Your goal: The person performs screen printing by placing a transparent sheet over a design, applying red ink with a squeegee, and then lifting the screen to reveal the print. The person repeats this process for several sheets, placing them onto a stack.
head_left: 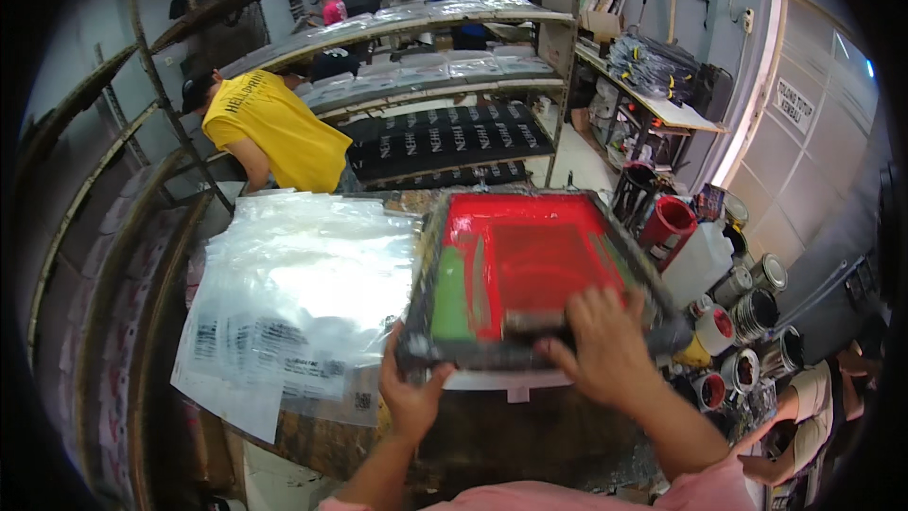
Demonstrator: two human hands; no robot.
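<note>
A screen printing frame (432, 352) with dark, worn edges lies in front of me. Wet red ink (544, 255) covers much of its mesh, and green stencil (452, 298) shows at the sides. My left hand (413, 399) grips the near left corner of the frame, fingers up along its side and thumb at the front edge. Inside the near end, my right hand (610, 345) closes over a squeegee (530, 323), which it partly hides. Beneath the frame's front edge, a strip of white sheet (515, 380) sticks out.
To the left lies a spread stack of clear printed plastic bags (293, 284). Ink cans (755, 312) and a red bucket (670, 222) crowd the right side. Beyond stand loaded shelves (445, 80) and a person in a yellow shirt (284, 132). Another person's legs (804, 407) show at lower right.
</note>
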